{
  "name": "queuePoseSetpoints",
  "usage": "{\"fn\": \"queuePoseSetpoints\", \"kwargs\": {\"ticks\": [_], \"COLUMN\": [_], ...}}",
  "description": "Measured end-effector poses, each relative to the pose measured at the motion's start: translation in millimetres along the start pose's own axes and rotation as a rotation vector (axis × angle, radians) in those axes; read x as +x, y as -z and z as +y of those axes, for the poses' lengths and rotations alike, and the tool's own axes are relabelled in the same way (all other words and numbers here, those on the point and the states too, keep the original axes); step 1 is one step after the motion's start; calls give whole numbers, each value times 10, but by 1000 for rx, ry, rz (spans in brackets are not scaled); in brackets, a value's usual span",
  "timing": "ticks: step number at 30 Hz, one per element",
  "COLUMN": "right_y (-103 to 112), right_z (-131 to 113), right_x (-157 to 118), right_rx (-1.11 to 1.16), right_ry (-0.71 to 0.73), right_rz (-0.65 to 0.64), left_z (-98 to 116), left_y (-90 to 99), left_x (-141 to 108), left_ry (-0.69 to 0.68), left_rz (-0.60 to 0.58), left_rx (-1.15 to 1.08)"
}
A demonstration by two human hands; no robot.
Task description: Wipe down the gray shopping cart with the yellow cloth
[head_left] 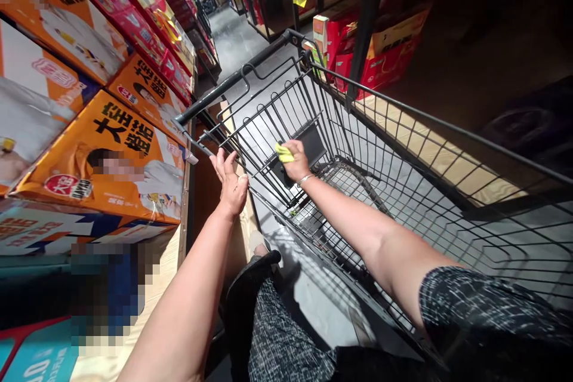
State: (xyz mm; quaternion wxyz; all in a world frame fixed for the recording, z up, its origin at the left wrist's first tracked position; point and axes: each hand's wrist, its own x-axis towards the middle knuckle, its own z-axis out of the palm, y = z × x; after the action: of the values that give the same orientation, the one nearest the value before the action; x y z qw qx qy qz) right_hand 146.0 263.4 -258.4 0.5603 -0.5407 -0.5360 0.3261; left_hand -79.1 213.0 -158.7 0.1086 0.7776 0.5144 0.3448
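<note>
A black wire shopping cart stands in front of me, its basket showing no goods. My right hand reaches into the basket and is closed around a bunched yellow cloth, close to the dark panel on the cart's end wall. At the cart's near upper corner is my left hand, fingers stretched and spread against the rim. Whether its thumb hooks the wire is hidden. Beyond the end wall runs the cart's handle bar.
Orange cartons are stacked on a wooden shelf close at my left. On the right, a low wooden shelf borders the cart, with red gift boxes further along. A grey-floored aisle leads away past the handle.
</note>
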Motion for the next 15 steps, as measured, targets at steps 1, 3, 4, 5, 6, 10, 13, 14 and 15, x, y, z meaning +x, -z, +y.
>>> {"fn": "queuePoseSetpoints", "kwargs": {"ticks": [1,3,4,5,6,10,13,14,15], "right_y": [10,81,132,186,232,232,31,-47,-117], "right_z": [83,265,344,401,427,127,-346,-479,-577], "right_x": [-165,-526,-688,-817,-904,-788,-411,-297,-210], "right_rx": [-125,-415,-555,-666,-755,-910,-882,-875,-876], "right_ry": [17,71,107,144,183,332,389,399,402], "right_rz": [-28,-176,-285,-393,-485,-598,-430,-381,-357], "left_z": [1,4,7,12,16,24,8,1,-6], "left_y": [1,1,0,-1,-1,14,29,32,32], "left_x": [1,4,5,7,8,18,46,63,82], "left_ry": [-2,-4,-1,5,12,27,32,34,36], "left_rz": [-2,-2,-1,0,-2,-17,-36,-42,-46], "left_rx": [-1,-5,-6,-7,-8,-17,-28,-32,-34]}}
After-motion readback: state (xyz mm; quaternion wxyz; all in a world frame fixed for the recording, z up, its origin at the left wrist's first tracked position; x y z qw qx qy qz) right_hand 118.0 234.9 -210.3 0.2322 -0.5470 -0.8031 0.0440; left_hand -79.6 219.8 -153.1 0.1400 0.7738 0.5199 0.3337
